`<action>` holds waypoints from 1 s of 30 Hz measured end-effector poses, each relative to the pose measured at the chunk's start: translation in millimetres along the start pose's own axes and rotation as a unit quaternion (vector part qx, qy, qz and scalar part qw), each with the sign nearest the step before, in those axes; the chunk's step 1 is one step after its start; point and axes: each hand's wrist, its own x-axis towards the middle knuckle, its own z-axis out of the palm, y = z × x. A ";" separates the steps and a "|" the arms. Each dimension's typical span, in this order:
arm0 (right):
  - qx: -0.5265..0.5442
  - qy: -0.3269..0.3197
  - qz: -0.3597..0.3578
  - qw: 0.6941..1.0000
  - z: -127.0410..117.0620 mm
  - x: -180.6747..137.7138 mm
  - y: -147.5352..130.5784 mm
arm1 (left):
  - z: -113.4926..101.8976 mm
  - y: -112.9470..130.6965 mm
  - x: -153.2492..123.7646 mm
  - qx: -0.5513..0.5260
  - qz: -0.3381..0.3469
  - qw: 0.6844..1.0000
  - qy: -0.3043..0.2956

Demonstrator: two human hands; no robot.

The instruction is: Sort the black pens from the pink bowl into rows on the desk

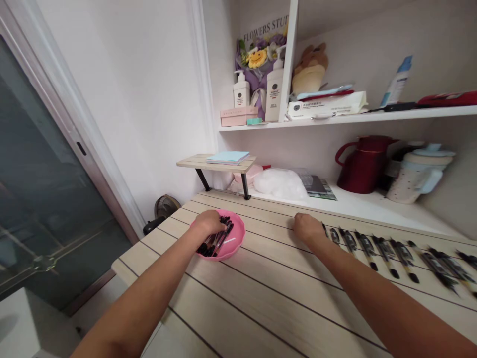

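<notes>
A pink plate (234, 239) with a wavy rim stands on the slatted wooden table, holding a pile of black pens (223, 237). My left hand (209, 222) is over the plate's far left part, its fingers curled down among the pens. Its fingertips are mostly hidden, so whatever they grip does not show. My right hand (307, 227) rests low over the table as a loose fist, and anything inside it is hidden. Just right of that hand starts a row of small groups of dark pens (367, 244), blurred, some partly behind my right forearm.
A small raised stand (190, 162) with blue paper pads (228, 157) stands at the table's back left. Behind the table are a white plastic bag (281, 184), a dark red jug (362, 166) and a lidded cup (419, 174). Bottles and a plush toy fill the shelf above.
</notes>
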 end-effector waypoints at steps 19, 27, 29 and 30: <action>0.719 -0.034 0.035 0.693 -52.9 -99.3 24.0 | 69.0 121.4 -80.9 -0.595 0.223 0.720 -0.278; 0.694 0.025 0.016 0.719 -58.1 -102.0 42.3 | 89.1 132.3 -91.6 -0.578 0.239 0.744 -0.235; 0.667 0.010 0.001 0.745 -60.0 -103.1 38.7 | 88.4 131.9 -92.4 -0.575 0.232 0.750 -0.231; 0.652 -0.001 -0.010 0.758 -60.6 -104.0 36.5 | 88.0 131.9 -92.6 -0.575 0.229 0.751 -0.229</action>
